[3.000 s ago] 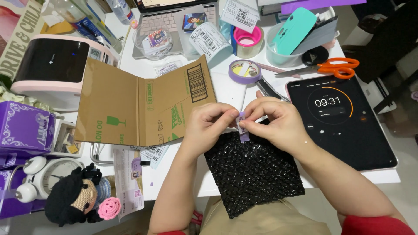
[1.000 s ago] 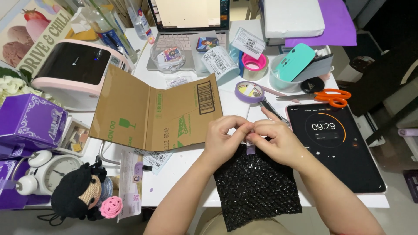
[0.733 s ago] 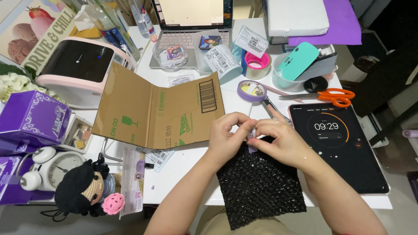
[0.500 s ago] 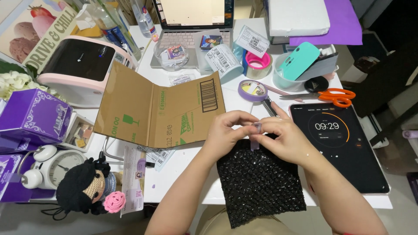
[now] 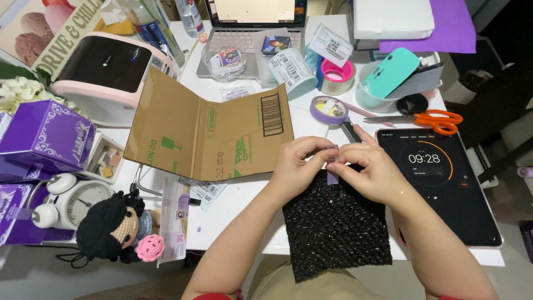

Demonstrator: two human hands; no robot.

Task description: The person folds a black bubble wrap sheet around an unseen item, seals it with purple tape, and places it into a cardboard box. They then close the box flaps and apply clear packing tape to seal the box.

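Black bubble-wrap pouch [image 5: 336, 228] lies at white desk [image 5: 239, 200] front edge, hanging over. Likely light, soft, crushable; grip at top edge. Left hand [image 5: 297, 166] and right hand [image 5: 369, 172] fingertips pinched shut on small purple tape strip [image 5: 332, 166] at pouch top.

Beyond the fingers [image 5: 325, 157] lie two tape rolls [image 5: 328, 109], one pair of orange scissors [image 5: 438, 119], one tablet [image 5: 441, 183], one cardboard sheet [image 5: 211, 130], and under them one black bubble pouch [image 5: 333, 222].
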